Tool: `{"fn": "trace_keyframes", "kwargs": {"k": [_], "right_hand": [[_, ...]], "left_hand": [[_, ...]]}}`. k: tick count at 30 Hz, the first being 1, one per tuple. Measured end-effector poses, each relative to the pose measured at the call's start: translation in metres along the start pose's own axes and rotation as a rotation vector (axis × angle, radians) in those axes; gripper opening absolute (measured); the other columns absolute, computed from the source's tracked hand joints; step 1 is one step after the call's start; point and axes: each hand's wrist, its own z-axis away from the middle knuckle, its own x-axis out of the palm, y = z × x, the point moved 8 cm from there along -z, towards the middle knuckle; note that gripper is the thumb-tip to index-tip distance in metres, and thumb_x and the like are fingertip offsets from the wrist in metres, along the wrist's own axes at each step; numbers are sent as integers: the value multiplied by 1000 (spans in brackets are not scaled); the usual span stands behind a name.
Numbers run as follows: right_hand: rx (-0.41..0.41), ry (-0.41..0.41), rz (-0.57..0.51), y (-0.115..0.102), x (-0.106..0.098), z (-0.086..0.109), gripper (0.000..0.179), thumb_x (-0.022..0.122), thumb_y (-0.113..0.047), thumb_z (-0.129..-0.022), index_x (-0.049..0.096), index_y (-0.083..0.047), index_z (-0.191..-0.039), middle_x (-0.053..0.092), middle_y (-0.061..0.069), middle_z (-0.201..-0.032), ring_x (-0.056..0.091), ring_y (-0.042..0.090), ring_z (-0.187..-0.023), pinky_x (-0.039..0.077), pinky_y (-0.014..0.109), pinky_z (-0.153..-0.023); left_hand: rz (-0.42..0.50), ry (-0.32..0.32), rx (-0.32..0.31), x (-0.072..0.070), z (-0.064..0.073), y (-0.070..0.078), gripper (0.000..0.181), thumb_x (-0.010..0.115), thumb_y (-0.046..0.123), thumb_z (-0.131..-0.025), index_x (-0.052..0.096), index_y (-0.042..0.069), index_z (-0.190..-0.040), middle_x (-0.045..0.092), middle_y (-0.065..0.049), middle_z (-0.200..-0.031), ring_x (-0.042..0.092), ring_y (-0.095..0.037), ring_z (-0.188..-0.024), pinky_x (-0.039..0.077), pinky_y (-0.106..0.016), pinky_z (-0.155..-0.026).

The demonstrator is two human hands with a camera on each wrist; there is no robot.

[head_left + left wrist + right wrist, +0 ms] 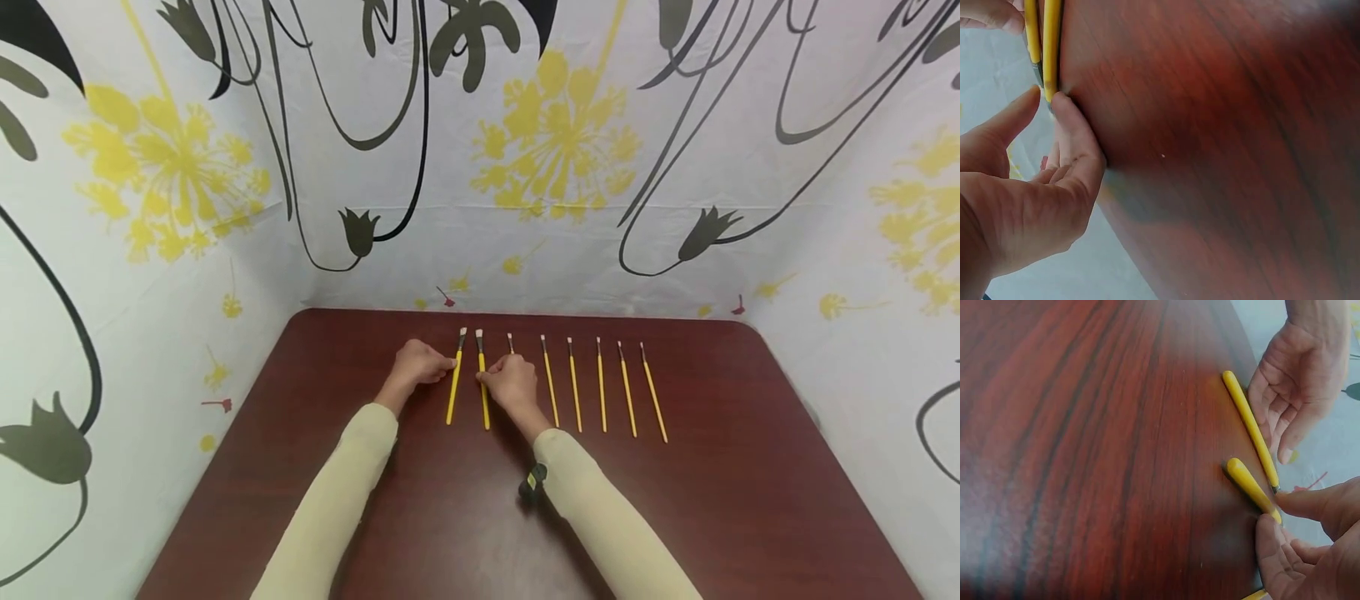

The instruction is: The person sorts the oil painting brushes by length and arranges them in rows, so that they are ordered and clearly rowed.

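A row of paintbrushes with yellow handles lies on the table, bristles away from me. My left hand (422, 363) is beside the leftmost paintbrush (454, 387). In the left wrist view, the index fingertip touches a yellow handle (1052, 50), and the thumb stands slightly off it. With thumb and index finger, my right hand (513, 383) pinches the second paintbrush (482, 367) near the top of its handle. The right wrist view shows that handle (1249, 484) between the fingertips. My right hand partly covers the third paintbrush (511, 340).
Several more paintbrushes, such as the rightmost one (654, 392), lie spaced out to the right. The reddish-brown table (480, 533) has its far edge just behind the bristles. White patterned cloth (465, 167) surrounds it. A small dark device (532, 482) sits at my right wrist.
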Motion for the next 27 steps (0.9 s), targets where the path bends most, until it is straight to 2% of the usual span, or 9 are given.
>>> {"fn": "trace_keyframes", "kwargs": {"k": [4, 8, 12, 15, 19, 23, 27], "right_hand": [[-10, 1, 29, -1, 1, -5, 36, 87, -30, -90, 74, -11, -63, 71, 2, -62, 63, 18, -57, 54, 35, -61], [-13, -4, 47, 1, 2, -8, 34, 88, -31, -89, 75, -10, -65, 72, 3, -65, 64, 19, -60, 58, 38, -65], [-2, -13, 55, 3, 3, -9, 31, 88, -31, -89, 77, -11, -68, 74, 2, -68, 65, 19, -62, 58, 37, -63], [3, -27, 47, 2, 4, -8, 32, 87, -32, -89, 77, -11, -67, 74, 2, -68, 65, 19, -61, 56, 35, -61], [-2, -31, 46, 0, 4, -7, 35, 87, -31, -89, 75, -11, -64, 73, 2, -65, 65, 19, -59, 54, 35, -61], [-16, -24, 59, -2, 4, -8, 38, 86, -32, -90, 74, -11, -61, 70, 1, -60, 63, 19, -57, 53, 34, -64], [-12, -32, 57, -2, 4, -8, 39, 86, -33, -90, 74, -11, -60, 67, 1, -54, 62, 18, -53, 48, 32, -60]], "left_hand": [[-169, 36, 62, 3, 5, 13, 37, 92, 36, -84, 78, 1, -83, 70, -6, -71, 71, -18, -66, 63, -26, -60], [-351, 69, 139, 10, 10, 26, 47, 92, 45, -81, 69, 5, -74, 56, -3, -61, 63, -21, -61, 50, -27, -52], [-434, 113, 162, 13, 13, 29, 46, 92, 43, -81, 63, 8, -74, 49, -2, -62, 58, -22, -62, 45, -29, -55], [-459, 145, 147, 12, 14, 28, 43, 92, 40, -82, 67, 7, -78, 54, -3, -65, 61, -23, -66, 48, -31, -59], [-470, 155, 138, 10, 13, 26, 40, 92, 40, -82, 72, 5, -83, 64, -6, -71, 65, -24, -70, 53, -33, -62], [-434, 157, 137, 8, 10, 24, 35, 92, 35, -84, 76, 5, -83, 70, -8, -75, 69, -25, -72, 58, -34, -64], [-397, 157, 147, 7, 9, 21, 29, 92, 30, -85, 77, 6, -80, 74, -9, -75, 71, -25, -72, 61, -36, -66]]}}
